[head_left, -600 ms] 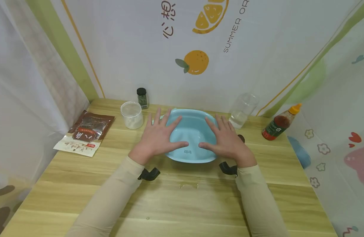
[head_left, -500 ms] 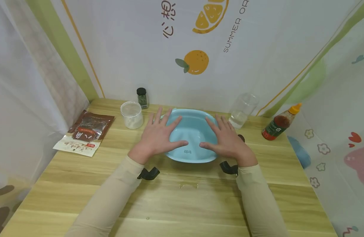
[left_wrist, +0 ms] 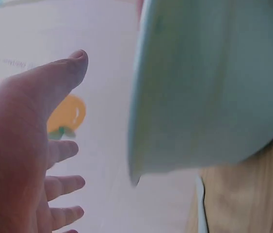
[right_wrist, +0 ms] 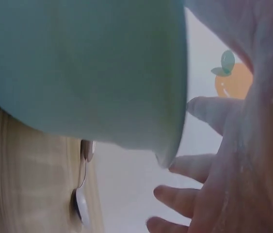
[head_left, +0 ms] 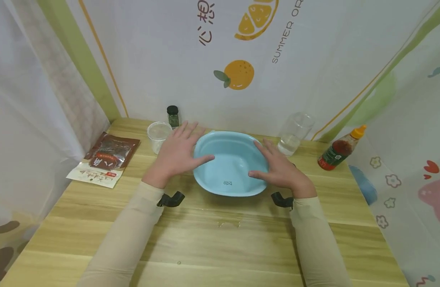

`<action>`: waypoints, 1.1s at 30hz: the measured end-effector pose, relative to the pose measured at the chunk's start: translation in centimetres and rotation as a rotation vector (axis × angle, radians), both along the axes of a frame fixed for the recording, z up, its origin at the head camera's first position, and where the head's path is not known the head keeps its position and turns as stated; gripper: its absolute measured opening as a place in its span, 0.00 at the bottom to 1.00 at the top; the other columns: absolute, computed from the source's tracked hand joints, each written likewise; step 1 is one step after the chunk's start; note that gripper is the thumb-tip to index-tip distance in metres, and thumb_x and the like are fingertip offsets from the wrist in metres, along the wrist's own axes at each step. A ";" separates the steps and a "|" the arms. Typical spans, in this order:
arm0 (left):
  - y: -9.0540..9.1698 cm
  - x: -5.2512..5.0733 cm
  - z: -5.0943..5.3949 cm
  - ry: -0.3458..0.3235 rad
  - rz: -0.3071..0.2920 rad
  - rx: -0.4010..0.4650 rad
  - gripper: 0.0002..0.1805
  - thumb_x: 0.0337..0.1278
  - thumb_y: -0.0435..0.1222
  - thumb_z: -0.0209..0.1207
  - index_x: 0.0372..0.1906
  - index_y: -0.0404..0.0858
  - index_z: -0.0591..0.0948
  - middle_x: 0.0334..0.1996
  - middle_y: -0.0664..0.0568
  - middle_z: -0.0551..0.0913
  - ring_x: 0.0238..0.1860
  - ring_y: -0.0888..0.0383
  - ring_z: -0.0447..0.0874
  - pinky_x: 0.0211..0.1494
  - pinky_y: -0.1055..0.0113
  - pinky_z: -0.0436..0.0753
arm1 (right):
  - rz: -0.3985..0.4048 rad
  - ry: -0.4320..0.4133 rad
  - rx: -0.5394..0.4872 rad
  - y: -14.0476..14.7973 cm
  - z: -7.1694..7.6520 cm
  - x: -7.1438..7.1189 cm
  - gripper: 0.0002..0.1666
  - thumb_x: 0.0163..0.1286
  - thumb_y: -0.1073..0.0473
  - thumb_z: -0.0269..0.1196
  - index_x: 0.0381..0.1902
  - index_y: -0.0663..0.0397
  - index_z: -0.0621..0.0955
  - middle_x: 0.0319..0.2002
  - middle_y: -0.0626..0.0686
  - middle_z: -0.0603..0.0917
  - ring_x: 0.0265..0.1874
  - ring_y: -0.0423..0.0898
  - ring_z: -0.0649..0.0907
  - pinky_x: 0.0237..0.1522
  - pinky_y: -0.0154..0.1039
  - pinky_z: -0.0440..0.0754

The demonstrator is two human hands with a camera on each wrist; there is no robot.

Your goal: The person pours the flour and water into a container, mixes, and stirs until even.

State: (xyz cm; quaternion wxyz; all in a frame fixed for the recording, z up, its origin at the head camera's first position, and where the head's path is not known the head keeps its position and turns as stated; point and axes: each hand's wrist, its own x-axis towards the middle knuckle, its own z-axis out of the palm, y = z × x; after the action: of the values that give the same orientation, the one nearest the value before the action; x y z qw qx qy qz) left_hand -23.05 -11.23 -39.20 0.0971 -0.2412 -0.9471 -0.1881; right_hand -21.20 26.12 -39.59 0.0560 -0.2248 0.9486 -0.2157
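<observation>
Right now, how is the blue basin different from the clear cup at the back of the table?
The blue basin is opaque, while the clear cup is see-through. The basin is wide and oval; the cup is narrow and tall. The basin lies between the left hand and right hand, while the cup stands beyond the right hand. Both look open at the top.

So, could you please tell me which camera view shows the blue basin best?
The head view: it shows most of the blue basin's rim and interior from above. The left and right wrist views each show only part of its outer wall and rim edge, cut off by the frame.
</observation>
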 end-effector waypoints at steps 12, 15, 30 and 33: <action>-4.3 -1.6 -0.1 0.044 0.096 0.131 0.57 0.70 0.69 0.63 0.88 0.35 0.64 0.86 0.38 0.64 0.88 0.34 0.54 0.87 0.31 0.58 | -0.008 -0.088 -0.087 1.0 -0.6 -0.7 0.65 0.75 0.33 0.72 0.94 0.41 0.49 0.91 0.64 0.44 0.88 0.71 0.50 0.78 0.80 0.62; -5.3 -1.8 -0.2 0.017 0.116 0.172 0.57 0.70 0.68 0.64 0.89 0.36 0.62 0.87 0.40 0.63 0.88 0.36 0.54 0.87 0.32 0.57 | 0.002 -0.103 -0.113 1.3 -0.8 -1.0 0.65 0.75 0.34 0.72 0.94 0.40 0.49 0.91 0.63 0.43 0.89 0.69 0.48 0.80 0.80 0.59; -8.9 -2.4 -1.3 -0.136 0.270 0.404 0.62 0.69 0.73 0.61 0.93 0.44 0.52 0.90 0.40 0.52 0.89 0.36 0.48 0.85 0.27 0.55 | 0.057 -0.242 -0.443 2.9 -3.1 -2.2 0.59 0.78 0.51 0.74 0.94 0.39 0.51 0.90 0.56 0.53 0.85 0.67 0.61 0.79 0.69 0.69; -9.4 -2.6 -1.6 -0.156 0.284 0.410 0.62 0.70 0.73 0.61 0.93 0.43 0.50 0.91 0.40 0.51 0.88 0.33 0.50 0.85 0.26 0.56 | 0.053 -0.269 -0.467 3.1 -3.5 -2.3 0.61 0.77 0.51 0.75 0.94 0.37 0.50 0.91 0.56 0.52 0.85 0.67 0.61 0.78 0.67 0.72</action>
State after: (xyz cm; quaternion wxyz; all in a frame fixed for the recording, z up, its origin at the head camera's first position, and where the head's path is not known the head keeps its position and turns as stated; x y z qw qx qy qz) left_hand -25.61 -20.63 -40.84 0.0962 -0.0658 -0.9183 -0.3784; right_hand -23.50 29.25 -43.06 0.1336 -0.2259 0.8510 -0.4548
